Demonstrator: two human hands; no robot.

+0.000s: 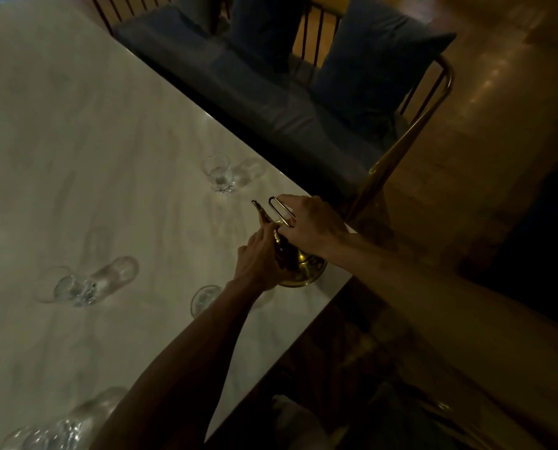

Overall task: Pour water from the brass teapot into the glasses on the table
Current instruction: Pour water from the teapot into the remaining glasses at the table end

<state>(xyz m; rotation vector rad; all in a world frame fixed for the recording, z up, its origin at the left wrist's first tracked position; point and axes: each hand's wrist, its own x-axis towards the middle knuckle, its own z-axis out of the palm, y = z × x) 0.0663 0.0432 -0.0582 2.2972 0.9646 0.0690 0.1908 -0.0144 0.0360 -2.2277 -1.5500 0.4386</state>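
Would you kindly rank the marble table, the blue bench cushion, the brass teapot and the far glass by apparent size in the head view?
1. marble table, largest.
2. blue bench cushion.
3. brass teapot, partly covered by both hands.
4. far glass, smallest; it sits farther from the camera than the teapot, so the true gap may be narrower.

Legible text: none.

No lettering, label, brand mark, number or sign can be read on any surface in view; the scene is dim and fine detail is lost in shadow.
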